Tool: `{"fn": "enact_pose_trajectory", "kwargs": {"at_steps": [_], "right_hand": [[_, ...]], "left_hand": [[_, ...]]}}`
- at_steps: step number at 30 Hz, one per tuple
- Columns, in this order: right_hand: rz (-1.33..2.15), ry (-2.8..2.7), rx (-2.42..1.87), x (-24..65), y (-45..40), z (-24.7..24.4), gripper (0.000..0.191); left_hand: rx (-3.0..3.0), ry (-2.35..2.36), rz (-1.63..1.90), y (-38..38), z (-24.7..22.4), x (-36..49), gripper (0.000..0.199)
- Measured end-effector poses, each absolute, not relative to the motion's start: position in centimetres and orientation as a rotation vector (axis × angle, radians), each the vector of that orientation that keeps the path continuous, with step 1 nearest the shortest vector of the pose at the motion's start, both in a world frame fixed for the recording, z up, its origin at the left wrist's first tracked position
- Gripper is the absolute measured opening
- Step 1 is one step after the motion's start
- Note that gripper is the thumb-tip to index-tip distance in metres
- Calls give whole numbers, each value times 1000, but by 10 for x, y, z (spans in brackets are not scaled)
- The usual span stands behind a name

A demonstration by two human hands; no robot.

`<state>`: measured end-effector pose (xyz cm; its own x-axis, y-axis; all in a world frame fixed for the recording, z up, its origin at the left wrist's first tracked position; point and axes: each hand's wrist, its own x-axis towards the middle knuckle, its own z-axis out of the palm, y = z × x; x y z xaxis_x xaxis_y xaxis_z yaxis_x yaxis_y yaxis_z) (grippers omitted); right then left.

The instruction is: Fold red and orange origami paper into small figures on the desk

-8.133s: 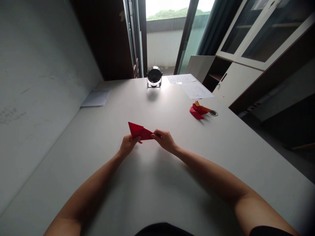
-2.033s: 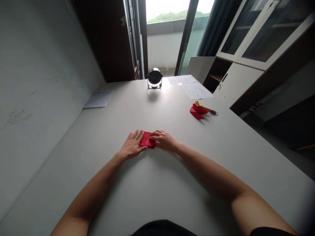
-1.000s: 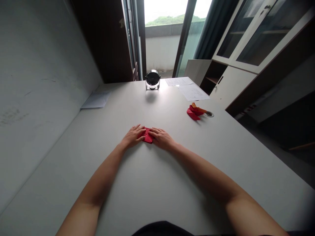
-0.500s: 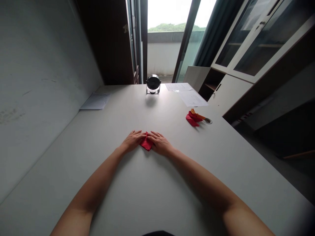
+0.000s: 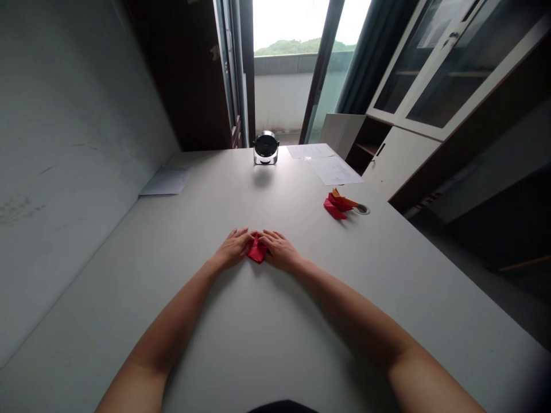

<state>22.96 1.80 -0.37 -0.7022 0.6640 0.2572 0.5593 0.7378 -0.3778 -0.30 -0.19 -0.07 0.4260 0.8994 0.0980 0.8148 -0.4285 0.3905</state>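
A piece of folded red paper (image 5: 257, 252) lies on the white table (image 5: 215, 344) in front of me, its lower corner pointing my way. My left hand (image 5: 235, 248) grips its left side, fingers pressed on the paper. On the opposite side my right hand (image 5: 279, 250) holds the right edge, its fingertips near the top. The fingers cover both side edges, and the thumbs are mostly hidden.
Red and orange folded paper pieces (image 5: 338, 204) lie to the right, against a roll of tape (image 5: 361, 210). A round black device on a metal stand (image 5: 266, 148) is at the far edge. Paper sheets (image 5: 336, 171) rest back right, more papers (image 5: 166, 180) by the left wall.
My fingers have shifted slightly on the red paper, and a little more of its left part shows. The whole view has moved a touch; both hands keep hold.
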Motion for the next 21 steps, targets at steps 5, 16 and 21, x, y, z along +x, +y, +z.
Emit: {"fn": "enact_pose_trajectory", "kwargs": {"at_steps": [5, 16, 21], "right_hand": [[335, -2539, -944, 228, 18, -7, 35], [340, -2554, -964, 226, 18, -6, 36], [210, -2518, -969, 230, 11, -7, 28]], "left_hand": [[2397, 1478, 426, -2, 0, -4, 41], [2421, 1476, 458, -5, -1, -4, 36], [2428, 1480, 466, -5, -1, -4, 36]]}}
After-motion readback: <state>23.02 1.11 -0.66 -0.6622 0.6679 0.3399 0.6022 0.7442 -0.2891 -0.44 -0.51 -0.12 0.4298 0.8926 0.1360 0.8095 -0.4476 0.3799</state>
